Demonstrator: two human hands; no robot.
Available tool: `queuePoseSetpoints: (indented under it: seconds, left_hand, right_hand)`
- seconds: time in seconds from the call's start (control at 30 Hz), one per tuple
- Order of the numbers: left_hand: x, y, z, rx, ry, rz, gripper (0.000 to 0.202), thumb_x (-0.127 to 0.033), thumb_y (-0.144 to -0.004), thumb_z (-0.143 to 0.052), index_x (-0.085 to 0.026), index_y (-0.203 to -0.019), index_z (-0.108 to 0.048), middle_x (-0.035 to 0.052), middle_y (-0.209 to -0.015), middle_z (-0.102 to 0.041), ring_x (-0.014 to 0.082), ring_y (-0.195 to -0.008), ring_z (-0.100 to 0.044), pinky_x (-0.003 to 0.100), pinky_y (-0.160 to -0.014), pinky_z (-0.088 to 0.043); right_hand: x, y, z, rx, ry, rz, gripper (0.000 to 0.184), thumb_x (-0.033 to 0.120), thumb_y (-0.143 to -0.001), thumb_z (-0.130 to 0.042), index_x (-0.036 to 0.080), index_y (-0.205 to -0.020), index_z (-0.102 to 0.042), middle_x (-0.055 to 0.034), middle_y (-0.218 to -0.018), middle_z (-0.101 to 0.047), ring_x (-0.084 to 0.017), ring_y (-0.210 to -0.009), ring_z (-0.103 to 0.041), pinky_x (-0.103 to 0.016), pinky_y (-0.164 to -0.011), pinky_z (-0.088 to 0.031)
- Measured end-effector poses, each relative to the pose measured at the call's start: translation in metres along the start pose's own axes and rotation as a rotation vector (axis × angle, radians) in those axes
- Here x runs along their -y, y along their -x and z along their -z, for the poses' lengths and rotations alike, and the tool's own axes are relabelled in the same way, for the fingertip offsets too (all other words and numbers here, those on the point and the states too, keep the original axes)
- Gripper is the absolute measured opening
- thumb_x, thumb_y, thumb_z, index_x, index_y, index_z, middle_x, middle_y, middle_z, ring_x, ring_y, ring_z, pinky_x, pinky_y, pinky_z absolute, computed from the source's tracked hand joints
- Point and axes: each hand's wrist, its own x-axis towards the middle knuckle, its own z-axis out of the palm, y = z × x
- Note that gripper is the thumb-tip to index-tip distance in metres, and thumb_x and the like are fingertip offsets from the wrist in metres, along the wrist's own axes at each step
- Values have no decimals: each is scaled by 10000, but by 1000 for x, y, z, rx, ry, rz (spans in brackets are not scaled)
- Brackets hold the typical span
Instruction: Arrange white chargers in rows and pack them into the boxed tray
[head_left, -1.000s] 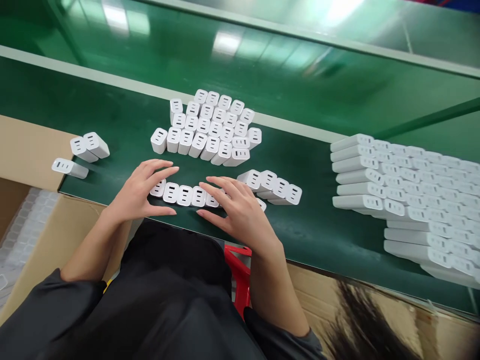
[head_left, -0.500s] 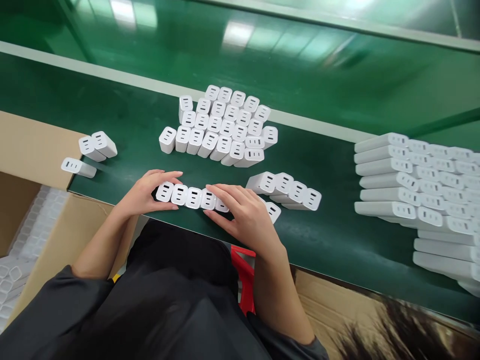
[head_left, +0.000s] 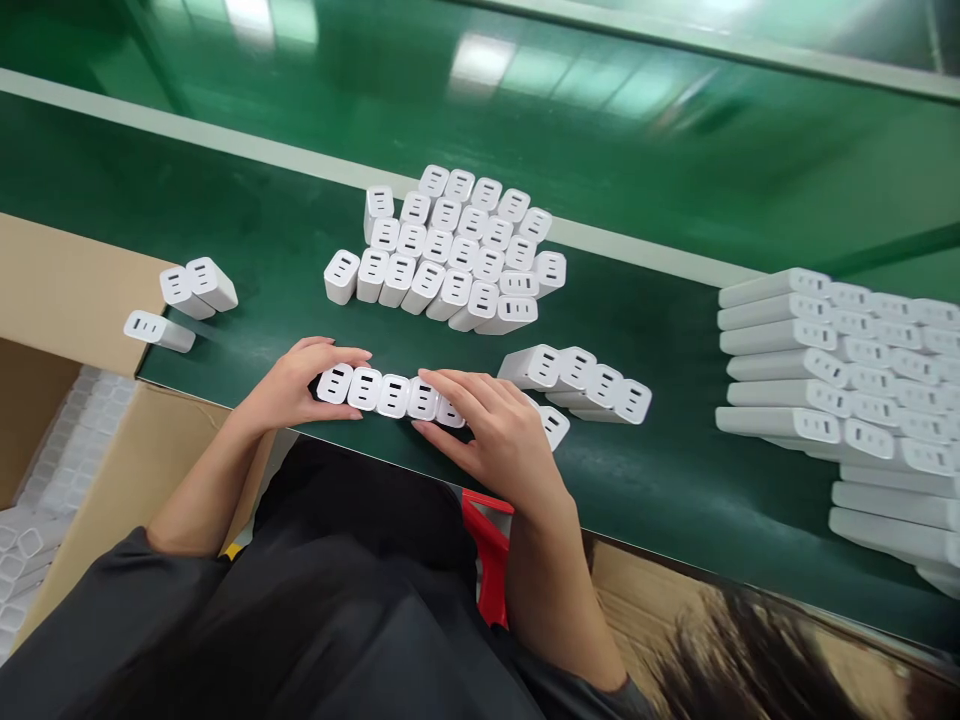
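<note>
Green surface, two hands on one row of blocks

Green surface (head_left: 645, 500) runs across the frame, bordered by a pale strip (head_left: 300, 158) beyond. Row of white slotted blocks (head_left: 393, 396) sits at centre, near the closer edge, slotted ends up. Left hand (head_left: 296, 387): grasping the row's left end, thumb on the near side, fingers on the far side. Right hand (head_left: 506, 430): curved over the row's right part, thumb near side, fingers across the far side; blocks beneath it are hidden. One single block (head_left: 553, 428) shows just past it; cannot tell whether it belongs to the row.

Elsewhere: large cluster (head_left: 437, 246) of similar blocks, upper centre; group of four (head_left: 575, 370), right of centre, near the right hand; dense stack (head_left: 817, 400) at the right edge, well apart. Left of frame: touching pair (head_left: 199, 287), plus one tilted block (head_left: 159, 331) near the carton (head_left: 75, 290).
</note>
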Motion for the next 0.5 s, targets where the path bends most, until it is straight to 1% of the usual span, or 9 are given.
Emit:
queuePoseSetpoints:
  seconds: [0.07, 0.17, 0.27, 0.33, 0.4, 0.5]
  left_hand:
    - [0, 0, 0, 13, -2, 26, 516, -501, -812, -710, -224, -1228, -579, 46, -1148, -722, 201, -1024, -670, 439, -1128, -357]
    - [-1, -1, 1, 32, -3, 57, 497, -523, -808, -701, -224, -1192, -602, 51, -1154, -721, 213, -1027, -668, 461, -1135, -351]
    - [0, -1, 1, 39, -5, 55, 503, -534, -809, -694, -223, -1194, -603, 53, -1163, -719, 218, -1038, -665, 468, -1140, -348]
    - [1, -1, 0, 32, -11, 35, 500, -530, -812, -694, -222, -1196, -601, 50, -1159, -719, 211, -1029, -666, 458, -1135, -356]
    - [2, 0, 0, 14, -20, 10, 490, -515, -817, -698, -223, -1198, -599, 41, -1151, -720, 201, -1016, -667, 444, -1130, -366]
    - [3, 1, 0, 1, -31, -7, 474, -502, -816, -704, -225, -1186, -601, 30, -1134, -723, 190, -987, -670, 436, -1126, -375]
  right_hand:
    - [0, 0, 2, 17, -15, -2, 384, 336, -959, -602, 205, -1311, -525, -87, -1179, -690, -240, -1010, -660, -372, -804, -492]
    - [0, -1, 7, 45, -46, 10, 405, 335, -961, -596, 217, -1338, -506, -97, -1218, -669, -253, -1069, -639, -399, -875, -486]
    - [5, -7, 9, 30, -50, 39, 431, 355, -950, -614, 203, -1339, -510, -106, -1229, -664, -264, -1114, -613, -424, -942, -465]
    - [10, -14, 7, 22, -37, 63, 449, 392, -943, -619, 180, -1327, -525, -116, -1225, -666, -272, -1131, -602, -434, -968, -452]
    - [16, -22, 3, 46, -19, 82, 445, 415, -943, -613, 160, -1302, -550, -121, -1199, -676, -276, -1121, -602, -451, -997, -431]
    - [21, -34, -1, 98, -6, 92, 360, 378, -951, -603, 148, -1228, -599, -103, -1104, -703, -264, -1050, -619, -458, -1017, -406]
